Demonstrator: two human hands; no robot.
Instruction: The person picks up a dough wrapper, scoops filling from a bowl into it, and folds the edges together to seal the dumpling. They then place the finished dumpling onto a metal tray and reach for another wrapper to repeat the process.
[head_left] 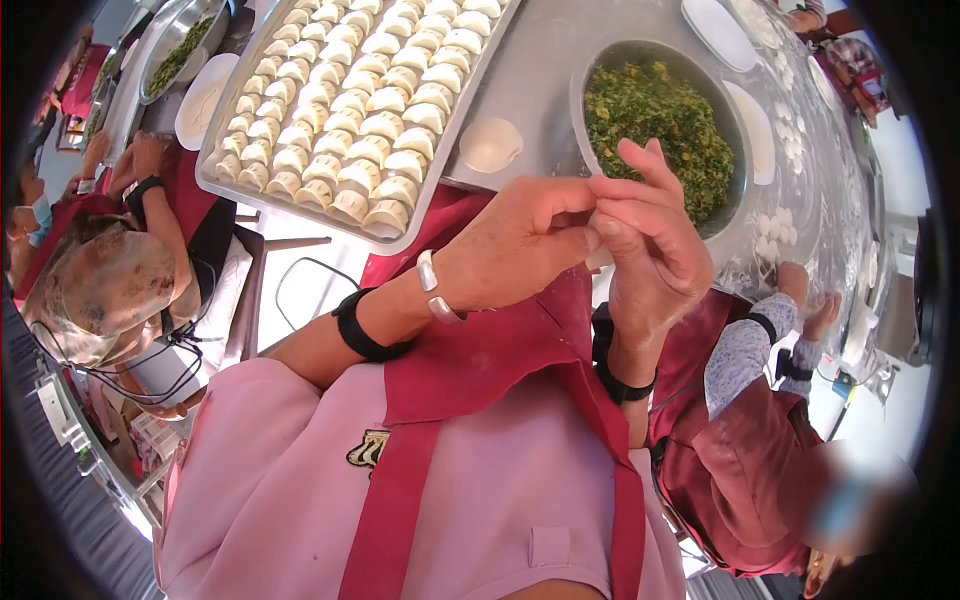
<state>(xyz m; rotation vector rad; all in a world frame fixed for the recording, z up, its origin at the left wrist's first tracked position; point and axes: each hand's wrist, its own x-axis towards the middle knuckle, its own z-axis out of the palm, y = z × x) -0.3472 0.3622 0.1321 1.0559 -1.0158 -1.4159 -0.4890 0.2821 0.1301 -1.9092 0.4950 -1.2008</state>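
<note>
My left hand [530, 240] and my right hand [655, 245] meet in front of my chest, fingertips pinched together. Between them is a dumpling [599, 259], of which only a small pale dough edge shows; the fingers hide the rest. On my right hand some fingers stick up and away from the pinch. Just beyond, a metal bowl [578, 125] holds chopped green filling with yellow bits [660, 125]. A round dough wrapper [491, 145] lies on the table left of the bowl. Further left, rows of folded dumplings [365, 110] fill a metal tray [425, 205].
Pale oval dishes [720, 35] stand around the bowl, and another dish [205, 100] is left of the tray. Dough pieces [775, 235] lie on the floured table at right. Co-workers' hands are close by, at right [793, 284] and left [145, 155].
</note>
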